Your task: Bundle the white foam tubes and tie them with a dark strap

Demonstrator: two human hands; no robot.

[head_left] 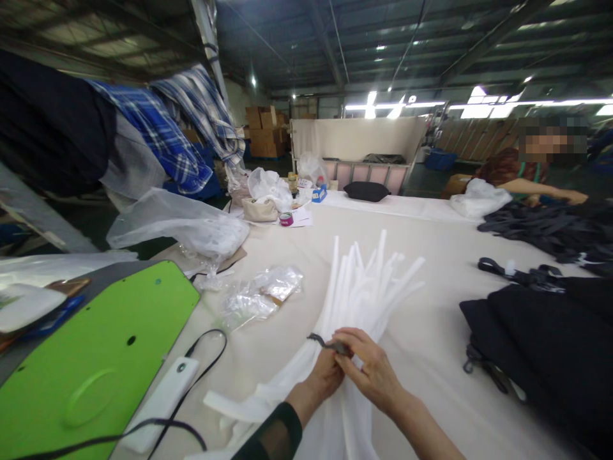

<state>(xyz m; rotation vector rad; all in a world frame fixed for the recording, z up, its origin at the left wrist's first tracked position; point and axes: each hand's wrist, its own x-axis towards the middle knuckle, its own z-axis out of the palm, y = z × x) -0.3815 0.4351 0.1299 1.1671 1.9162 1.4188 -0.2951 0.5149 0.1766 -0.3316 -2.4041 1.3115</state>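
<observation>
A bundle of long white strips point(354, 294), soft-looking and fanned out at the far end, lies on the table in front of me. Around its middle runs a dark strap point(316, 338). My left hand point(327, 375) is closed at the strap, low against the bundle, its fingertips partly covered by the other hand. From the right, my right hand point(368, 364) pinches the dark strap between thumb and fingers. The two hands touch each other. Below them, the near ends of the strips spread toward me.
At left lie a green board point(110, 345), a white device point(163, 402) with a black cord, and clear plastic bags point(263, 294). Black bags point(536, 338) are piled at right. A purple tape roll point(286, 219) sits farther back. Another person point(512, 169) works at the far right.
</observation>
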